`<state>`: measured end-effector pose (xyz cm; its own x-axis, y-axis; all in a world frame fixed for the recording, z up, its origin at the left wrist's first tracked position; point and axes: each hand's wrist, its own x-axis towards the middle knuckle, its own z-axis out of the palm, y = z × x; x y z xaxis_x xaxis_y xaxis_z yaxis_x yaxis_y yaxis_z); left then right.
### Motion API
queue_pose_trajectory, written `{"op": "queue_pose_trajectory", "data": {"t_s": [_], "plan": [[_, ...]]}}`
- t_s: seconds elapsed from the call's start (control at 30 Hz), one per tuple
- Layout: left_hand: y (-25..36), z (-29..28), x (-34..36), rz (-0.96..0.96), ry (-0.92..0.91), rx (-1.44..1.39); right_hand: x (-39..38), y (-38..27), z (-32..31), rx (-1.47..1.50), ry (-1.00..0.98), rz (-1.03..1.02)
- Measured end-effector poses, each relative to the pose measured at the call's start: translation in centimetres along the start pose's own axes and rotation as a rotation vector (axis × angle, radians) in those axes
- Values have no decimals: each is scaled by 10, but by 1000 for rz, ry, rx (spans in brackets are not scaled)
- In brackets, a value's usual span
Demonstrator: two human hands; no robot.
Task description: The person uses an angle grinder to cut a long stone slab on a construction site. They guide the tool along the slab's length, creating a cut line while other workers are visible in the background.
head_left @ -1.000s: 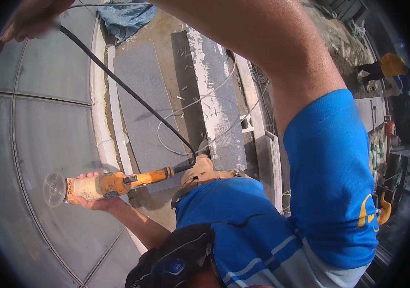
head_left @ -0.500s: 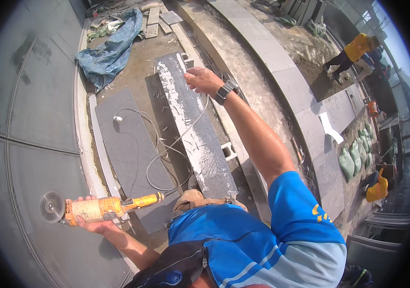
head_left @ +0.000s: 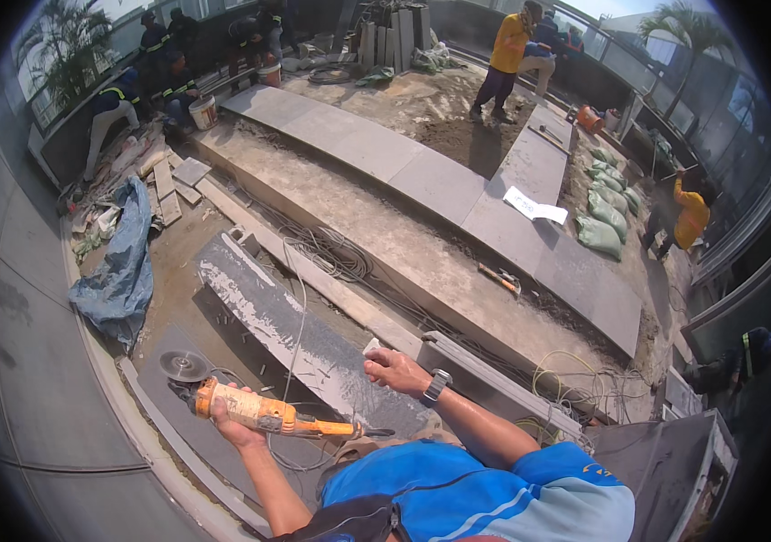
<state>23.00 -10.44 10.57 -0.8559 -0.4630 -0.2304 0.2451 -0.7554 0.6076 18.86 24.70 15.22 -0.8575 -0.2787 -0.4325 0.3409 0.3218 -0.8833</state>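
Note:
My left hand (head_left: 239,428) is closed round the body of an orange angle grinder (head_left: 264,411), held level over the near left. Its round cutting disc (head_left: 185,366) points left, and the cord trails from the handle end. My right hand (head_left: 394,372) is over the near end of a long dark grey stone slab (head_left: 300,330), fingers curled. A small white piece (head_left: 371,345) shows at its fingertips, apparently pinched there. White dust and small chips lie along the slab's left side. Under the grinder, another flat grey slab (head_left: 167,397) lies partly hidden.
A blue tarp (head_left: 119,271) lies crumpled at left beside a glass wall. Coiled cables (head_left: 336,253) and a hammer-like tool (head_left: 499,278) lie beyond the slab. Green sacks (head_left: 600,230), buckets (head_left: 203,112) and several workers are farther off. A metal-edged box (head_left: 665,461) stands at near right.
My view has swung up and to the right, showing more of the site. My right hand has drawn back from the slab's far end toward me. The grinder stays in my left hand.

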Motion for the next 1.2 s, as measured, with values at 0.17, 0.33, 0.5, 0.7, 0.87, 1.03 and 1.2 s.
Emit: {"op": "queue_pose_trajectory", "data": {"t_s": [0.17,0.33,0.5,0.7,0.87,1.03,1.2], "plan": [[-57,63,-8,-111,-60,166,-13,-59,42,-372,-104,-397],[-104,106,-35,-277,-100,123,-10,-36,44,-400,-65,-438],[-143,117,-65,-363,-87,149,-24,2,13,-324,-68,-260],[-199,100,-89,-533,32,207,-65,103,-20,112,-124,34],[-266,60,-86,-609,87,265,-50,131,-25,383,-142,269],[-308,-2,-44,-773,-48,92,-15,175,-23,330,-46,378],[-380,-173,90,-802,-160,1028,23,232,-6,412,59,539]]}}
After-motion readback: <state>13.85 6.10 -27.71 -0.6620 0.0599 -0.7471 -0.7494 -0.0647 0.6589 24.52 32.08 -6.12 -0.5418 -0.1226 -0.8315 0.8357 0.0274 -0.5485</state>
